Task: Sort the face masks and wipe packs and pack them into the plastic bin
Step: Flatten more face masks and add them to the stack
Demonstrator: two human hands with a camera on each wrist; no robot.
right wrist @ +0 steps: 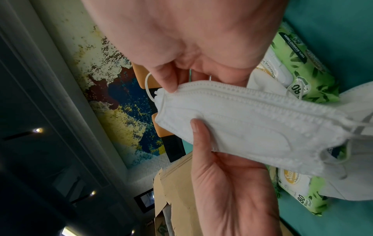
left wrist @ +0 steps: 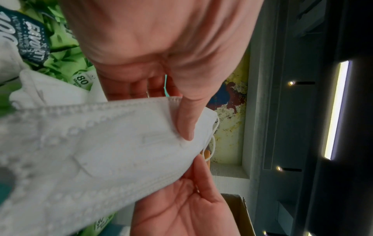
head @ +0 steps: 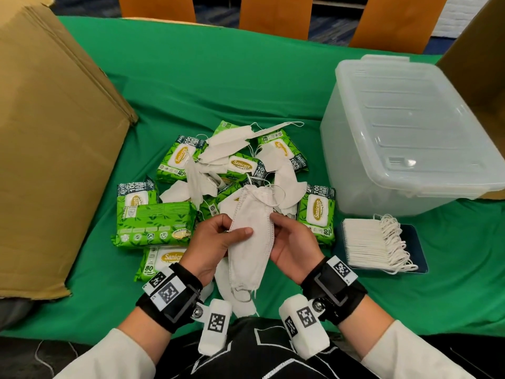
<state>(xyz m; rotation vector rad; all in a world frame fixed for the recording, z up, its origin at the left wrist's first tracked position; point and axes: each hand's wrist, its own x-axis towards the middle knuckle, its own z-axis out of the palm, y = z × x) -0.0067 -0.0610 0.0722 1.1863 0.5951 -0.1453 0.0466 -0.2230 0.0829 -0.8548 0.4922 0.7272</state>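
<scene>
A white folded face mask hangs upright between both hands above the near table edge. My left hand pinches its left edge, thumb on the front. My right hand pinches its right edge near the top. In the left wrist view my thumb presses the mask. The right wrist view shows that hand's thumb at the top corner of the mask. Behind lies a mixed pile of loose masks and green wipe packs. The clear plastic bin stands at the right with its lid on.
A neat stack of masks lies on a dark tray in front of the bin. A large cardboard box fills the left side, and another cardboard flap rises at the far right. Green cloth covers the table.
</scene>
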